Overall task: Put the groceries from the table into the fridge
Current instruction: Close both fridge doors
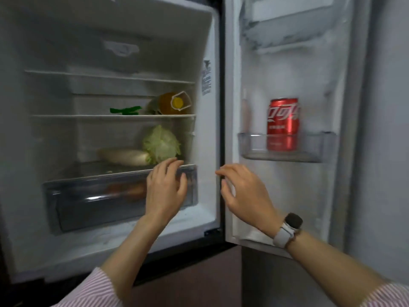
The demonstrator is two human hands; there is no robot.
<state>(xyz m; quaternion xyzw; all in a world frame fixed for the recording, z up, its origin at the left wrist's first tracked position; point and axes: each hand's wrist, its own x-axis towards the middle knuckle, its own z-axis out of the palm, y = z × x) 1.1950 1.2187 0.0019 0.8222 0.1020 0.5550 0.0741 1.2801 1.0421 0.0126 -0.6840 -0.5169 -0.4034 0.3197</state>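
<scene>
Before the clear plastic drawer (99, 196), both hands' (164, 189) fingers (230, 173) spread loosely, holding nothing.

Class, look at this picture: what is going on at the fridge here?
A person stands at the open fridge with both hands empty. The left hand rests on the front of the clear drawer; the right hand hovers by the door edge. A cabbage, a white radish and a bottle sit on shelves; a red can stands in the door rack.

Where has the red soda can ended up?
In the head view the red soda can stands upright in the clear door shelf of the open fridge door, on the right, above the right hand.
</scene>
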